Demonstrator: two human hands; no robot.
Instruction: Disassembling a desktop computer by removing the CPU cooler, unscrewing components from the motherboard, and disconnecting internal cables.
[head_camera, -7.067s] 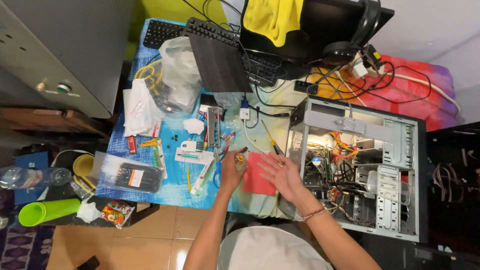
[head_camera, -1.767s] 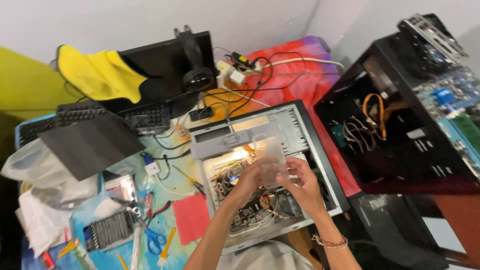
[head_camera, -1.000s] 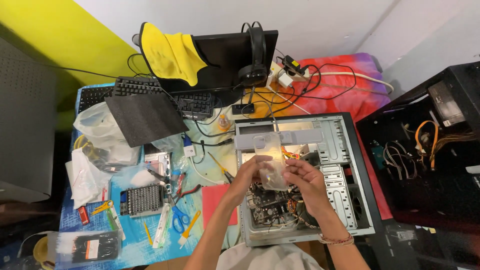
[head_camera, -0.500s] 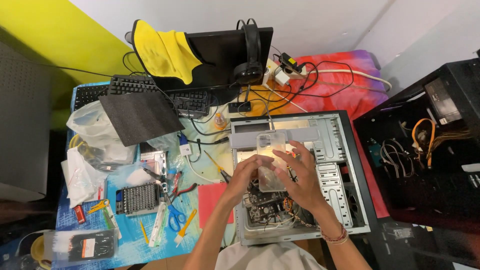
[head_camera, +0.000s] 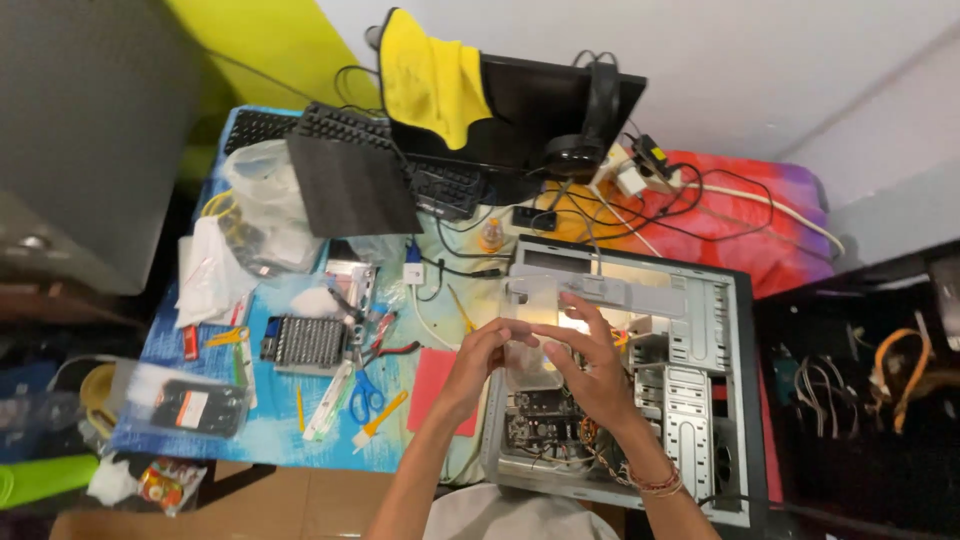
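I hold a small clear plastic bag (head_camera: 530, 345) up over the open computer case (head_camera: 700, 400), my left hand (head_camera: 480, 365) pinching its left edge and my right hand (head_camera: 590, 365) with fingers curled around its right side. What is inside the bag is too blurred to tell. My right palm hides part of the board (head_camera: 540, 430) below.

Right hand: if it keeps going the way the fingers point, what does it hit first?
The right hand points up-left and already touches the clear plastic piece. Beyond it, probably the left hand gripping the other edge. Depth is unclear, though.
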